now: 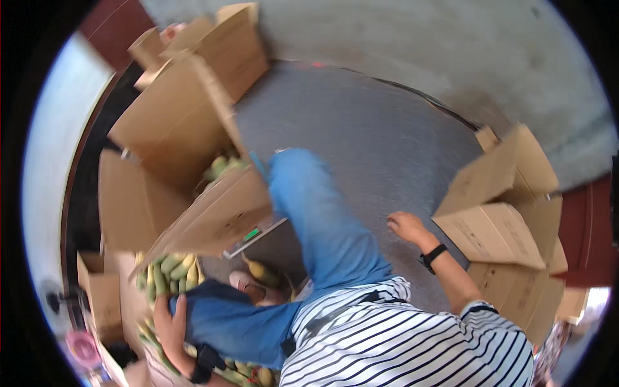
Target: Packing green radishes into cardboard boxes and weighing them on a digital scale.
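Observation:
My left hand (169,321) lies against my bent left knee, fingers spread, at the edge of a heap of green and yellow gourd-like produce (171,273). Whether its fingertips touch the heap is unclear. My right hand (405,226) hangs over the dark floor with loosely bent fingers and holds nothing. Before me stands a large open cardboard box (184,126) with more green produce (222,167) inside. Beneath its near side a scale (254,237) shows a lit green display. One yellow and green piece (262,273) lies on the floor by my foot.
Open cardboard boxes (493,234) stand on the right, near the wall (435,43). Another box (99,295) stands at the left, with a pink round object (83,347) beyond it. More produce (249,372) lies below my left thigh. A cable (420,92) runs along the wall's foot.

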`<state>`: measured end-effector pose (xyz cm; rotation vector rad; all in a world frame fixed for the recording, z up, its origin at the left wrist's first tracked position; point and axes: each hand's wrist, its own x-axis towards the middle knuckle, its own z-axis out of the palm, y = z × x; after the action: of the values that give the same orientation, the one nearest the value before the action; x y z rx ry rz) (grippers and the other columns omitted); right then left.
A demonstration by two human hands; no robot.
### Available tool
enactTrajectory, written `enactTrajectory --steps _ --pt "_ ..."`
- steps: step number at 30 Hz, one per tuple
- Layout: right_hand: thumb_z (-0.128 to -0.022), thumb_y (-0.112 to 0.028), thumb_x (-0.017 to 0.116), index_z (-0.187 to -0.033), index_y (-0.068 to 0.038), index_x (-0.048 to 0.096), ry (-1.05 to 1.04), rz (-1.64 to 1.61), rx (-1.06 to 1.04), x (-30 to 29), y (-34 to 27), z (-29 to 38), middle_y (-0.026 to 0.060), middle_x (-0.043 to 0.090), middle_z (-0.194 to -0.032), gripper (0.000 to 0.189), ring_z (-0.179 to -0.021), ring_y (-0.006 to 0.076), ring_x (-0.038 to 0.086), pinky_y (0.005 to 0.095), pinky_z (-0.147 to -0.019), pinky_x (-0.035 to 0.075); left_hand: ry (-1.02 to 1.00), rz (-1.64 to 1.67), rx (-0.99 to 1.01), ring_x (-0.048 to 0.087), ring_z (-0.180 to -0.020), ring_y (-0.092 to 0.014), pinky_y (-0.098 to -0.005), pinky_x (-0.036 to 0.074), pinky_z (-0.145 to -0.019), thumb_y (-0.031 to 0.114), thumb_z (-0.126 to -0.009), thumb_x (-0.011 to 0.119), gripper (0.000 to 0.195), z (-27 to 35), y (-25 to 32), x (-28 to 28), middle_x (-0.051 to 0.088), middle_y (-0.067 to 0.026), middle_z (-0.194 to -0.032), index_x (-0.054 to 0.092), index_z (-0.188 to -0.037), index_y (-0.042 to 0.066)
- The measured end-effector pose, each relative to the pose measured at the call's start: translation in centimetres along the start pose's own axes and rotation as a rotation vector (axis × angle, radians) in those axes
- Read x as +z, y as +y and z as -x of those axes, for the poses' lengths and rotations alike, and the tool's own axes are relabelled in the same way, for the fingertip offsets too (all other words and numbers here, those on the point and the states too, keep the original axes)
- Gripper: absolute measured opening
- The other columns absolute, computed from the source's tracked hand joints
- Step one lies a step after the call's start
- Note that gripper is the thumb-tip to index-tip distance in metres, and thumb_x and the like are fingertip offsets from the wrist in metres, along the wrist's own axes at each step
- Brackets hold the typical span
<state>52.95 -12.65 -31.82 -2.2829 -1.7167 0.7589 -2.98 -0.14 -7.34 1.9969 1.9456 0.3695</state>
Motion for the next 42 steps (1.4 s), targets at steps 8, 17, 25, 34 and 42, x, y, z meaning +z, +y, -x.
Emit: enactTrajectory --steps 8,17,25,34,42 --pt "-0.091 -0.018 0.053 -0.108 -0.004 0.065 0.183 -0.11 -0.28 -7.8 -11.6 -3.9 0.0149 0.065 -0.104 0.024 -0.095 0.0319 0.063 0.0387 -0.081 0.05 0.087 -0.042 -0.014 0.058 -0.084 -0.036 -0.0403 0.045 -0.076 0.029 -0.083 0.066 0.032 1.9 0.2 -0.7 0.061 -0.0185 -0.09 0.061 -0.095 -0.001" --pt "-0.09 -0.013 0.058 -0.115 -0.003 0.06 0.571 -0.117 -0.666 -11.5 -21.0 -3.6 0.0152 0.06 -0.115 0.027 -0.102 0.0303 0.06 0.0368 -0.085 0.049 0.124 -0.053 -0.034 0.059 -0.087 -0.036 -0.0398 0.046 -0.076 0.035 -0.082 0.066 0.038 1.5 0.4 -0.5 0.062 -0.0171 -0.091 0.063 -0.093 0.0" --pt "-0.086 -0.017 0.063 -0.12 -0.006 0.055 0.477 -0.091 -0.625 -10.8 -22.3 -4.2 0.0166 0.054 -0.12 0.036 -0.106 0.0336 0.057 0.0399 -0.088 0.048 0.129 -0.03 -0.062 0.06 -0.089 -0.035 -0.0394 0.046 -0.078 0.035 -0.082 0.066 0.037 2.1 -0.5 -0.6 0.063 -0.0164 -0.093 0.063 -0.096 0.0" --pt "-0.088 -0.016 0.059 -0.123 -0.005 0.052 0.517 -0.007 -0.687 -10.8 -22.2 -4.1 0.0182 0.053 -0.123 0.037 -0.108 0.0348 0.056 0.0412 -0.089 0.048 0.156 -0.001 -0.071 0.06 -0.088 -0.034 -0.0385 0.046 -0.078 0.031 -0.081 0.067 0.034 2.7 0.5 -0.9 0.064 -0.0163 -0.091 0.063 -0.094 0.0" --pt "-0.089 -0.014 0.058 -0.122 -0.004 0.051 0.504 -0.04 -0.688 -10.8 -22.0 -4.1 0.0192 0.053 -0.122 0.036 -0.109 0.0366 0.055 0.0425 -0.09 0.046 0.222 0.018 -0.017 0.059 -0.086 -0.033 -0.0388 0.046 -0.078 0.03 -0.079 0.07 0.034 5.1 2.0 -1.7 0.062 -0.0161 -0.088 0.063 -0.092 -0.001"
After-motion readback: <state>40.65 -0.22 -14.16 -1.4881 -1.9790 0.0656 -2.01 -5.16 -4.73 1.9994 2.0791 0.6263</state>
